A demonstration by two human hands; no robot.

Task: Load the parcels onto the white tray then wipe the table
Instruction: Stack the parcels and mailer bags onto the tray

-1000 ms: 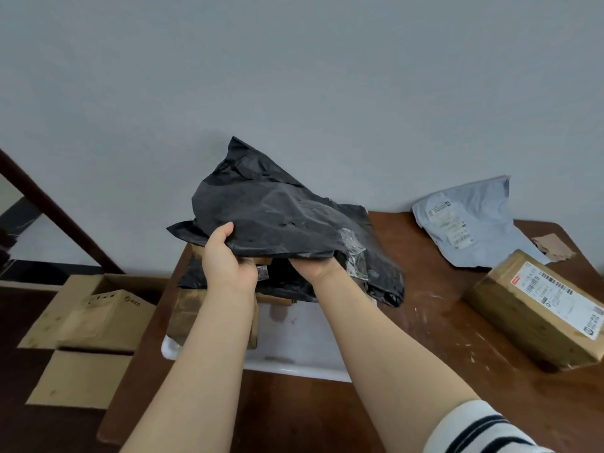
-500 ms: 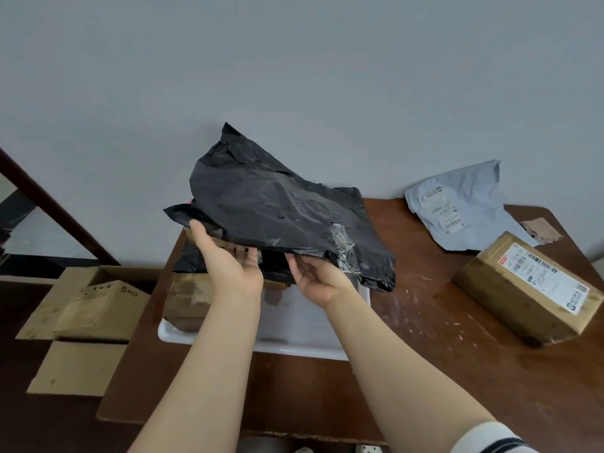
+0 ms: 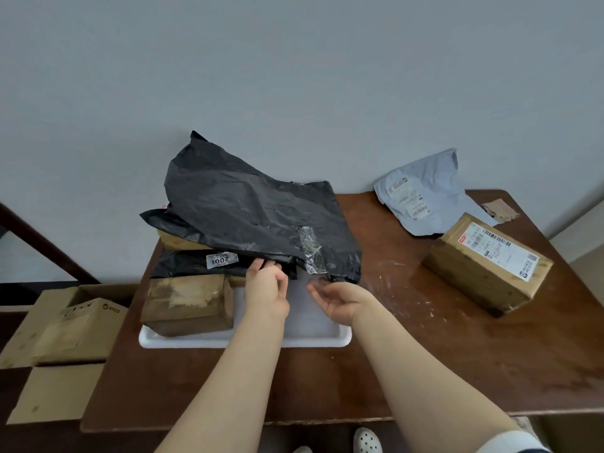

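The large black parcel (image 3: 255,217) is lying atop the pile in the white tray (image 3: 313,339), covering a brown box (image 3: 186,302). The left hand (image 3: 266,291) is touching its lower edge with curled fingers; whether they are gripping it cannot be told. The right hand (image 3: 340,302) is hovering beside it, fingers loose, holding nothing. A grey mailer (image 3: 421,197) and a taped box (image 3: 483,266) are sitting on the desk (image 3: 408,354).

A white sticker (image 3: 222,260) on the lower black parcel (image 3: 183,268) reads "2001", upside down to the camera. The cardboard box (image 3: 81,328) on the floor bears the brand "PICO". The shipping labels on the grey mailer (image 3: 434,191) and the brown box (image 3: 474,276) carry barcodes; their print is too small to read.
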